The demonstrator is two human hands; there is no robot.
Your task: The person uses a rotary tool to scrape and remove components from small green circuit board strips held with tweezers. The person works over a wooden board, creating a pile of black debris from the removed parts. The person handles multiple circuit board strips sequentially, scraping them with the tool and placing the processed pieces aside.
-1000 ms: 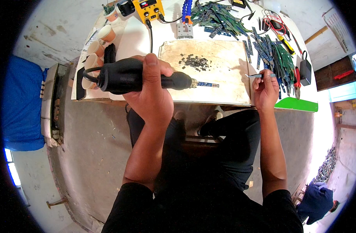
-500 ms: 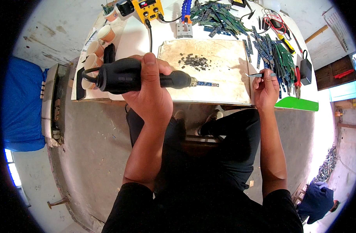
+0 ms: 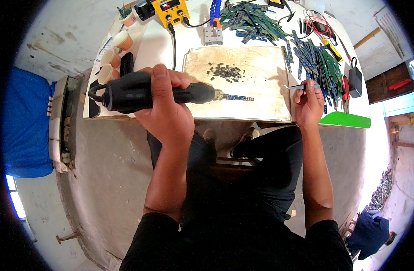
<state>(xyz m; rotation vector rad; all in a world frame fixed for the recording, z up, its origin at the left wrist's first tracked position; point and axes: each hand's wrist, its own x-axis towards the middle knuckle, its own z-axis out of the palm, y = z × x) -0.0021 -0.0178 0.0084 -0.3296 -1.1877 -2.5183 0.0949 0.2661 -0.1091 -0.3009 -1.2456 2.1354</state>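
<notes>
My left hand [image 3: 166, 113] grips a black hot-air handpiece [image 3: 125, 92], held sideways, its metal nozzle pointing right over one end of a narrow blue circuit-board strip [image 3: 238, 98] on a stained beige work board [image 3: 202, 58]. Whether nozzle and strip touch, I cannot tell. A loose heap of small black chips [image 3: 225, 71] lies just above the strip on that board. My right hand [image 3: 308, 106] pinches metal tweezers [image 3: 297, 87] at the board's right edge, their tips pointing left, short of the strip.
Piles of green strips [image 3: 247, 22] and blue strips [image 3: 304, 54] lie behind and right. Paper cups [image 3: 123, 40] line the left. A yellow station [image 3: 168, 11], blue hose [image 3: 214, 13], red-handled cutters [image 3: 345, 90] and grey box [image 3: 355, 81] surround the board on the white table [image 3: 103, 54].
My left hand and the hot-air handpiece have shifted a little to the left. My right hand and the tweezers are almost where they were.
</notes>
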